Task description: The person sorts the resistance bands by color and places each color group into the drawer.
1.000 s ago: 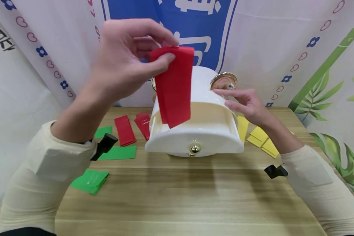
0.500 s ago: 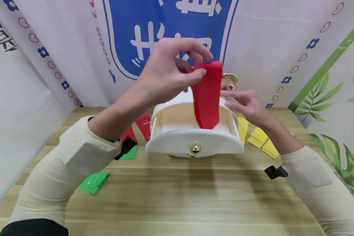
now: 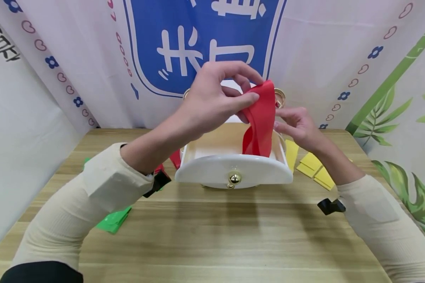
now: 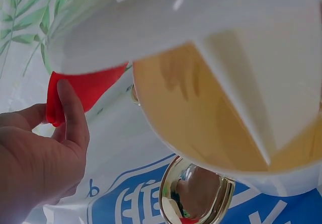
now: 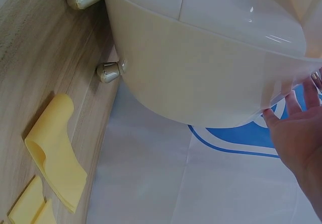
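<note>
Head view: the left hand (image 3: 212, 100) pinches the folded red packet (image 3: 264, 114) by its upper end, seemingly so its lower end reaches inside the open drawer (image 3: 205, 169), while the right hand (image 3: 301, 127), fingers loosely extended, touches the white box (image 5: 196, 73), apparently steadying it.

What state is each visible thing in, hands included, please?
Left hand: pinches the red packet.
Red packet: bent, lower end hidden behind the front panel.
Right hand: at the white box's side, seemingly touching.
White box: open at the front.
Yellow packets: on the table, one curled over.
Green packets: on the table, partly hidden.
Other red packets: mostly hidden.
</note>
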`<act>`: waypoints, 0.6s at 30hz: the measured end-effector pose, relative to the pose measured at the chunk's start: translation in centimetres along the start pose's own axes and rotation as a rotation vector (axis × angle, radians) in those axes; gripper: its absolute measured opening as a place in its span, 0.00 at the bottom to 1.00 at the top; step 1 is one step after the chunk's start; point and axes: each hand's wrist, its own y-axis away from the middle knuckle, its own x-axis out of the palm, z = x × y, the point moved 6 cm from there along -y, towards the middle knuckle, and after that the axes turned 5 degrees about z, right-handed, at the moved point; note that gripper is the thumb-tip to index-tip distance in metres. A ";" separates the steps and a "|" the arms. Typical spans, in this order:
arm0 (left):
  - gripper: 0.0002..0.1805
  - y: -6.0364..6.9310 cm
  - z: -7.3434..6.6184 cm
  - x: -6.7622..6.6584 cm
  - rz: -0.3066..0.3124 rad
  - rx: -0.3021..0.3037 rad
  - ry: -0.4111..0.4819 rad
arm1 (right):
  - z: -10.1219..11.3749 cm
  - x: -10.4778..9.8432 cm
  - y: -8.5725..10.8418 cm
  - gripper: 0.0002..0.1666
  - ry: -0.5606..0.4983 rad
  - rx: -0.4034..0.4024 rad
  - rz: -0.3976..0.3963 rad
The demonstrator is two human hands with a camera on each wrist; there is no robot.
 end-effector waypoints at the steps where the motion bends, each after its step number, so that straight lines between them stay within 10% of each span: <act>1: 0.16 0.1 0.1 0.0 0.001 -0.012 0.005 | 0.0 0.0 0.0 0.28 -0.003 -0.001 0.000; 18: 0.16 0.4 0.3 1.2 0.044 -0.019 0.085 | -0.2 -0.2 0.2 0.18 -0.035 -0.076 0.047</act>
